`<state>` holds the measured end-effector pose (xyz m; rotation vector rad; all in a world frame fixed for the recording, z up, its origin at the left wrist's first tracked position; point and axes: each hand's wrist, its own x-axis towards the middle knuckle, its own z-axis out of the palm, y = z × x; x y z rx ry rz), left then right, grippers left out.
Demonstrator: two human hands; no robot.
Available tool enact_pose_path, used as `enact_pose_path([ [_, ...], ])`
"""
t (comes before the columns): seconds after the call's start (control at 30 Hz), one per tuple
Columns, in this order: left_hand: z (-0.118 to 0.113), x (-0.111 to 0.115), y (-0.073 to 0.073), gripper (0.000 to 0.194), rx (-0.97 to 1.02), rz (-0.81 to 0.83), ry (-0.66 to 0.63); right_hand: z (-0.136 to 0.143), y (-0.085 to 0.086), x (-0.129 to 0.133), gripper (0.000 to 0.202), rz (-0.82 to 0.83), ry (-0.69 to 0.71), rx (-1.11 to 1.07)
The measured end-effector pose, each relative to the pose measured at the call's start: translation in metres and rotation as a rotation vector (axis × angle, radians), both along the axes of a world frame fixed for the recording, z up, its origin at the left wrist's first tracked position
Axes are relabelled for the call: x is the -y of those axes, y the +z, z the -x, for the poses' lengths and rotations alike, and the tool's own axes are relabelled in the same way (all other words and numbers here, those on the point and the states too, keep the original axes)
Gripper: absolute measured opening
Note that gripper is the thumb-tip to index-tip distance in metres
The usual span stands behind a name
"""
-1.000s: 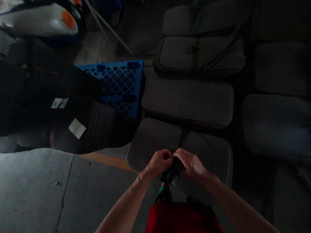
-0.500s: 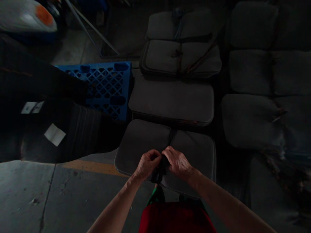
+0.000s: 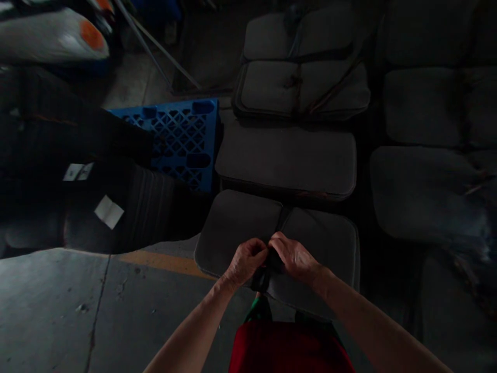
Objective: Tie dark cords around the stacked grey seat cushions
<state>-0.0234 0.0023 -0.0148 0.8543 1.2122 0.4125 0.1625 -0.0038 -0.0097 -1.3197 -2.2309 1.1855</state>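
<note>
A stack of dark grey rounded mats lies in front of me, with a dark strap around its middle. Over the strap, my left hand is closed in a pinch, fingertips on the dark strap. Close beside it on the right, my right hand is also closed, its bent fingers on the same strap. The fingertips almost meet, and the part of the strap between them is too dark to make out clearly.
Behind lies an unstrapped grey stack, with tied stacks farther back. More stacks stand at the right. At left are a blue plastic pallet and dark bundles with white labels.
The whole view has shifted, so the stacks and both hands appear slightly farther right. Both hands keep their closed grip at the strap, with little visible movement against the stack.
</note>
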Motion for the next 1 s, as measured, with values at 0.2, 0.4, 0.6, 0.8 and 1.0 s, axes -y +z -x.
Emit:
enact_pose_path([
  [0.2, 0.002, 0.002, -0.002, 0.022, 0.036, 0.006, 0.020, 0.011, -0.016, 0.013, 0.017, -0.056, -0.123, -0.014],
  [0.4, 0.000, 0.002, 0.000, 0.028, 0.046, 0.083, 0.160, 0.017, -0.021, 0.012, 0.013, -0.097, -0.290, -0.047],
  [0.6, -0.001, -0.001, -0.004, 0.035, 0.080, 0.120, 0.174, 0.017, -0.025, 0.017, 0.016, -0.144, -0.337, -0.119],
  [0.8, -0.003, -0.002, 0.000, 0.031, 0.030, 0.132, 0.171, 0.016, -0.028, 0.019, 0.017, -0.221, -0.391, -0.128],
  [1.0, -0.007, 0.009, 0.000, 0.023, -0.036, -0.058, 0.226, 0.017, -0.024, 0.019, 0.016, -0.275, -0.376, -0.130],
])
